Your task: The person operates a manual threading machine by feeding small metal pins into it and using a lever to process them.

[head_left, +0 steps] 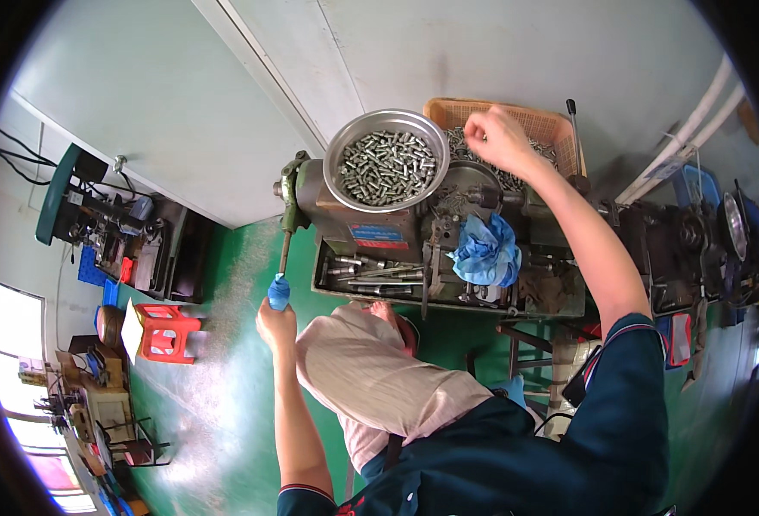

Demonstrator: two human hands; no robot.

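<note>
My left hand (276, 325) is wrapped round the blue-covered end of a lever handle (285, 254), which hangs from the left end of a green bench machine (315, 193). Raised over the orange plastic basket (457, 107), my right hand (502, 140) has its fingers curled together; whether a small piece sits in them is hidden. Small metal cylindrical parts lie heaped in the basket. More of these parts (388, 168) fill a round steel bowl (334, 163) on top of the machine, left of my right hand. A round metal dish (465, 176) sits between bowl and basket.
A crumpled blue cloth (487, 251) lies on the machine's front. Rods and tools (379, 277) rest in the tray below. A thin black-knobbed lever (572, 120) rises beside the basket. Left stand a red plastic stool (169, 334) and another machine (130, 219).
</note>
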